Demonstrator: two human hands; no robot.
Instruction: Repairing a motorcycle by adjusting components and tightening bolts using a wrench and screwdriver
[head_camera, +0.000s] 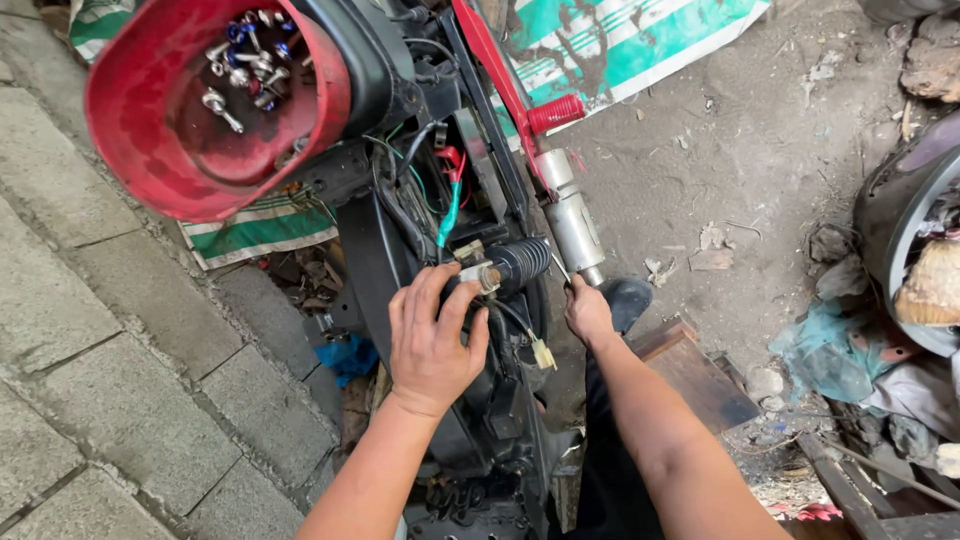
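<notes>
Grey paving slabs (90, 330) lie on the left and bare, littered dirt (700, 160) on the right, with a stripped black motorbike frame (375, 260) standing between them. A red bowl-shaped shell (150, 150) sits at the top left on the frame, holding a heap of loose bolts (245, 60). A green-and-white printed sack (640, 35) lies flat on the dirt behind the frame, and another striped piece shows under the shell. A red bar runs down to a red footpeg (555, 113), and just below it hangs a silver cylinder (572, 222).

The left hand (432, 335) is closed around a small part at the end of a ribbed black boot (520, 262) — thumb and fingers pinch the part's metal tip, in the middle of the frame. A wire with a pale plug (544, 353) hangs just beside that hand. A green and red wire (450, 200) drops from above to the same spot.

The right hand (587, 312) is closed on a thin tool whose tip points up at the boot; what kind of tool cannot be told. A dark shoe (628, 298) shows just behind it. Rags and scrap (850, 350) lie at the right — well apart from both hands.
</notes>
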